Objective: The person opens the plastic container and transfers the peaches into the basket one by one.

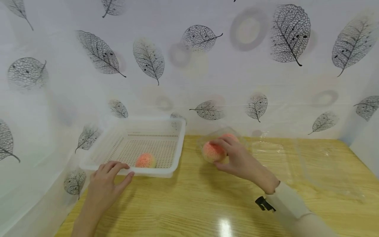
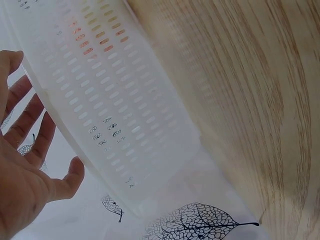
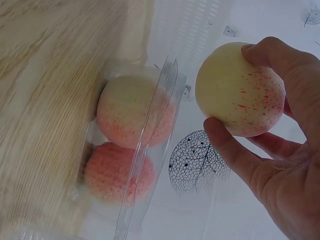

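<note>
A peach-like pink and yellow ball (image 1: 214,152) is in my right hand (image 1: 238,160), between thumb and fingers; the right wrist view shows the same ball (image 3: 240,90) beside a clear plastic box (image 3: 150,145). Two more such balls (image 3: 127,111) (image 3: 120,172) sit in that box; in the head view the hand and held ball partly cover them. My left hand (image 1: 105,182) rests its fingers on the near rim of a white slotted basket (image 1: 177,151), thumb tip beside the rim. One ball (image 1: 145,160) lies inside the basket, near its front wall.
Two clear plastic pieces (image 1: 270,154) (image 1: 328,171) lie on the wooden table (image 1: 183,207) to the right. A leaf-patterned white sheet (image 1: 165,95) hangs behind the table and along its left side.
</note>
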Tool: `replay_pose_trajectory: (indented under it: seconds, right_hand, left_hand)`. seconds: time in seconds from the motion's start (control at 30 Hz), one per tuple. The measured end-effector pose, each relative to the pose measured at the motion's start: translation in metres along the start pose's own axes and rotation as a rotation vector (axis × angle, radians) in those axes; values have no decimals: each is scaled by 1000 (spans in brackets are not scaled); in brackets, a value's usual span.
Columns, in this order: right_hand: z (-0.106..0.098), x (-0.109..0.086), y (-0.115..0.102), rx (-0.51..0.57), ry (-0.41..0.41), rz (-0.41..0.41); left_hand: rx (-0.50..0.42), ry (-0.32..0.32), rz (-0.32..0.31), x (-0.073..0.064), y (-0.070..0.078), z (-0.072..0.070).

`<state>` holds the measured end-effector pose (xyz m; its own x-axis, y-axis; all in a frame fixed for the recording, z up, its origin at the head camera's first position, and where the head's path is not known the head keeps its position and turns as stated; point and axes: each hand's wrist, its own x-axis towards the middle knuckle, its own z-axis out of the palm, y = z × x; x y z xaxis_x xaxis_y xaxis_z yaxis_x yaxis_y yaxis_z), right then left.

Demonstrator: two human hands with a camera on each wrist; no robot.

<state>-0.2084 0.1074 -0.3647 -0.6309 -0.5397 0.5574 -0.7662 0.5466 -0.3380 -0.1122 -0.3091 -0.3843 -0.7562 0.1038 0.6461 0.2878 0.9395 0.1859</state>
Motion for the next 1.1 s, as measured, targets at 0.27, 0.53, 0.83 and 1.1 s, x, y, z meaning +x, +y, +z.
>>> replay_pose_trajectory:
  seconds: [0.27,0.53,0.83,1.1]
  right_hand:
    - [7,7,-6,-26,20,-33]
    - [10,13,-15,22,-26,-30]
    - [16,18,-23,57,-11,-25]
    - [20,22,-27,71,6,-62]
  left_hand:
    - [-3,-4,-10,-1,0,0]
    - [8,2,-8,-1,0,0]
    - [5,9,0,-1,-1,0]
    - [2,15,8,0,-2,0]
